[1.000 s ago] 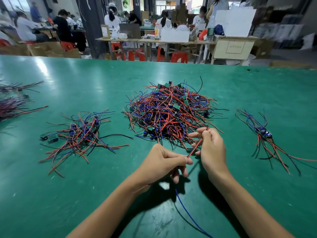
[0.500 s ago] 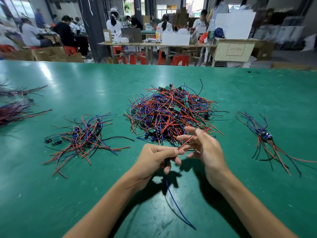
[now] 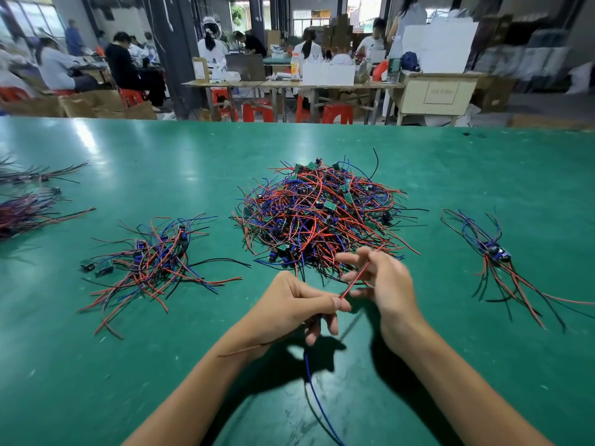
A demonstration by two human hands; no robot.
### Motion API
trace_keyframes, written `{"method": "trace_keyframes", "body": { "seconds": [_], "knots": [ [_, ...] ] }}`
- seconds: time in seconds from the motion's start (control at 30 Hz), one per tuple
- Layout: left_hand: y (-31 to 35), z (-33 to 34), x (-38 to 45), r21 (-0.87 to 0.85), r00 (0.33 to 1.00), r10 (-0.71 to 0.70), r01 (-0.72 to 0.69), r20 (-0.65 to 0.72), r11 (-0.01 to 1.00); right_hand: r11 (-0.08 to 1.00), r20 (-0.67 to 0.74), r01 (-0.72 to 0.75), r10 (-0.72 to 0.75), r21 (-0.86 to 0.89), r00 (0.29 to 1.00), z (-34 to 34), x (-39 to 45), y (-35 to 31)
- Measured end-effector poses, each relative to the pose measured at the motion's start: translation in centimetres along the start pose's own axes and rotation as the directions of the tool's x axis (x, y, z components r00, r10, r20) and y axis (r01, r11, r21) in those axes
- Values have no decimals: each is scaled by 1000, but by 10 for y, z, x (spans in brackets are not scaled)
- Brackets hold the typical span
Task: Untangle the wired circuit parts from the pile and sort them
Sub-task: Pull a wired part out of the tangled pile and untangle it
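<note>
Both hands pinch one red wire; labels unreadable.

front: tangled pile | left: sorted bundle | right: small bundle

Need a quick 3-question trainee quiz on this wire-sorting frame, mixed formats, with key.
1. True or false: the left hand rests flat and empty on the green table.
2. The red wire stretched between the two hands is also pinched by:
A. the right hand
B. nothing
C. a clamp
3. Fill in: a ____ wire hangs from the left hand toward the near edge.

Key
1. False: its fingers are curled round a wired part.
2. A
3. blue

For reference: the big tangled pile sits beyond the hands, a smaller pile to the left, a few sorted parts to the right.
</note>
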State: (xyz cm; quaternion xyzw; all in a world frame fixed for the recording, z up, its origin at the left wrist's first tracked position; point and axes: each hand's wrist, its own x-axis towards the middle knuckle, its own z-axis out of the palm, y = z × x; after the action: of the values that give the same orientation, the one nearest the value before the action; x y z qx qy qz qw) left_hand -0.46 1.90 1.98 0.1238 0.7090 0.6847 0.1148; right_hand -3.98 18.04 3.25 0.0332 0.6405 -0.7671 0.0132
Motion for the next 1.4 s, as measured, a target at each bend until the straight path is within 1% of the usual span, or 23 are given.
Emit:
{"method": "trace_keyframes", "body": {
  "seconds": [0.07,0.13,0.23,0.3,0.47,0.53,0.7,0.8,0.87,0.97,1.03,1.07,1.13,1.17,1.2,1.27,1.33,1.4],
  "knots": [
    [0,1,0,-10,999,6,-5,33,1000,999,-23,8,-7,49,1000,-10,6,-5],
    [2,1,0,-49,999,12,-10,36,999,993,20,15,-17,118,1000,-14,7,-6],
    [4,-4,-1,-144,1000,-1,2,6,990,983,88,38,-55,180,995,-14,6,-8],
    [5,-9,-2,-190,1000,-20,16,-19,982,982,87,67,-83,178,993,-14,5,-10],
    [7,-8,0,-222,999,-35,28,-26,975,965,-18,242,-241,102,970,-16,3,-10],
    [7,-7,-1,-220,999,-36,30,-25,975,947,-54,317,-314,50,948,-14,3,-8],
    [7,-9,0,-224,998,-47,39,-29,974,893,-151,449,-446,-13,882,-14,0,-5],
    [7,-8,-1,-242,999,-49,43,-21,969,877,-200,479,-464,32,863,-11,-2,-6],
    [8,-7,0,-238,998,-51,42,-33,970,896,-203,433,-409,97,890,-11,-1,-8],
    [8,-6,0,-254,997,-42,24,-68,967,936,-102,293,-278,193,955,-15,3,-13],
    [10,-6,0,-292,996,-37,12,-80,956,952,-4,188,-193,241,981,-20,5,-16],
    [10,-7,1,-315,996,-39,11,-82,949,963,54,126,-143,238,988,-22,6,-17],
    [11,-9,3,-355,996,-39,6,-85,935,991,179,23,-47,135,983,-24,8,-16],
    [12,-10,4,-370,995,-41,4,-92,929,999,231,19,-28,42,973,-24,7,-15],
    [12,-11,4,-382,994,-43,1,-103,924,997,283,58,-40,-57,958,-23,7,-12],
    [13,-11,5,-420,991,-38,-19,-127,907,950,404,229,-128,-214,906,-20,3,-4],
    [13,-12,5,-482,985,-46,-41,-167,875,854,495,402,-205,-331,844,-17,-2,4],
    [14,-13,4,-527,979,-65,-48,-195,848,719,528,529,-263,-450,807,-14,-6,9]
  ]
}}
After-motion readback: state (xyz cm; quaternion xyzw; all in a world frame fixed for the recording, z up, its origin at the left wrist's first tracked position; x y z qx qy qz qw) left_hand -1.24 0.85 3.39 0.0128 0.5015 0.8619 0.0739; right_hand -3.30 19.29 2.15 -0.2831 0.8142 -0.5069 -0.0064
